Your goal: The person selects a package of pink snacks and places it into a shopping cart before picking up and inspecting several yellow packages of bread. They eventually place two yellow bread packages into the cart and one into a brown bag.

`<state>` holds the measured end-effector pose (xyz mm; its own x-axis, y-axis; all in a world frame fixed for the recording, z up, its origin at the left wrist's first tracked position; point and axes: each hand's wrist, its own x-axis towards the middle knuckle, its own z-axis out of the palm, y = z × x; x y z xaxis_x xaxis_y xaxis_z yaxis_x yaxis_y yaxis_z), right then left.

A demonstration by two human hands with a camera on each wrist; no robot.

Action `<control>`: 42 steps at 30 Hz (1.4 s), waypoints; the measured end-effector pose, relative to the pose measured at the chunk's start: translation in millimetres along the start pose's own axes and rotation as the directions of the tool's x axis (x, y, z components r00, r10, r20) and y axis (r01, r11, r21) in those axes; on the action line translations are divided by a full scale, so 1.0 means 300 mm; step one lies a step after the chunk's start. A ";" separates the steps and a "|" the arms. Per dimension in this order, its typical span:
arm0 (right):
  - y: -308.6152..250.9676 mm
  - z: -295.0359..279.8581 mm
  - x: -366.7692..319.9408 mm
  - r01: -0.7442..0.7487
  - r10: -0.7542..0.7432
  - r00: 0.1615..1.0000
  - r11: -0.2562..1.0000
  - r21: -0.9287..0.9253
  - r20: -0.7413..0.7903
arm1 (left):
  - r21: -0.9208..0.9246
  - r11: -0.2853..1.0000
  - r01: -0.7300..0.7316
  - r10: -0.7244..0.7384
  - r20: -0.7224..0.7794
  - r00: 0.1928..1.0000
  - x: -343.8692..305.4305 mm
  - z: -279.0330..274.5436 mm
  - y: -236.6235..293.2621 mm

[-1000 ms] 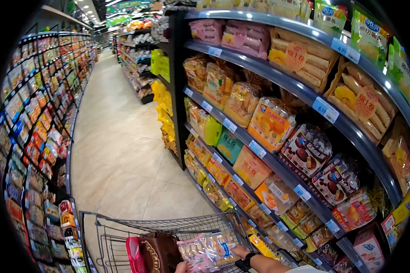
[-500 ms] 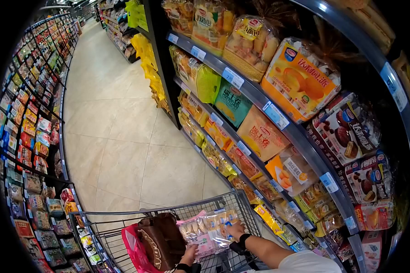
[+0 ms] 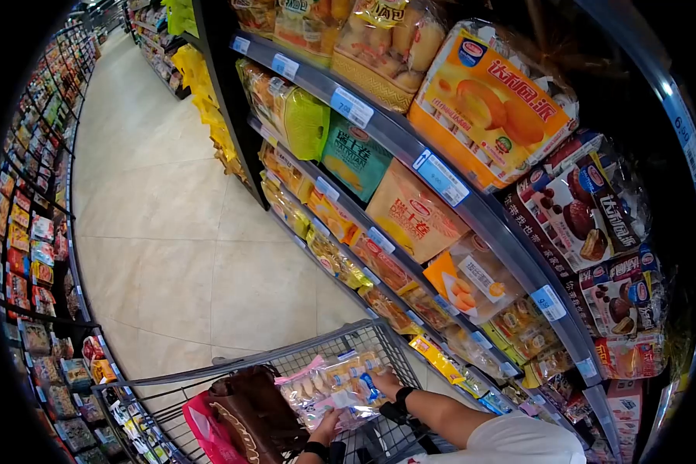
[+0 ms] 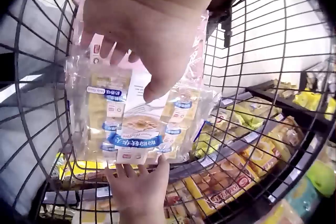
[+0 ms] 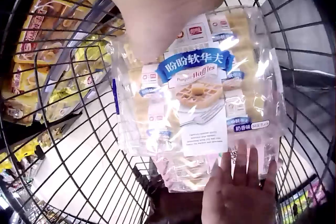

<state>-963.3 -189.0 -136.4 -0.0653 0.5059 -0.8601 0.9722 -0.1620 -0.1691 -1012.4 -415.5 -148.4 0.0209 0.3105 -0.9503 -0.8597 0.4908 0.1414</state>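
A clear plastic pack of waffles [image 5: 199,98] with a blue-and-white label lies in the wire shopping cart [image 3: 240,363]. A pink-edged pack [image 5: 181,174] shows past its far end, partly hidden beneath it. My left hand [image 3: 326,427] rests on the waffle pack near its left side, fingers straight and a little spread in the right wrist view. At the other end my right hand [image 3: 385,384] touches the pack, its fingertips right at the edge in the left wrist view. Beside the packs in the cart sit a brown bag [image 3: 259,410] with pale stitching and a bright pink bag [image 3: 201,425].
Shelves with packaged cakes and breads [image 3: 417,213] rise close on the right, their price-tagged edge [image 3: 352,107] running along the cart. Racks of snack bags [image 3: 35,263] line the left. Pale floor tiles [image 3: 162,255] stretch ahead between them.
The head view has tilted down and turned to the right, bringing the shelves nearer. Both hands stay at the waffle pack, and more of the cart's inside shows.
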 end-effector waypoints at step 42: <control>0.492 0.103 -1.058 -0.069 -0.767 0.406 0.516 0.854 0.496 | -0.204 0.434 -0.877 0.897 0.003 0.443 -1.172 -0.080 -0.555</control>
<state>-806.0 -399.7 96.7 -0.8840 -0.0904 -0.4586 0.3139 -0.8418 -0.4392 -888.9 -626.0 155.4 -0.7600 0.5801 -0.2930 -0.4956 -0.2258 0.8387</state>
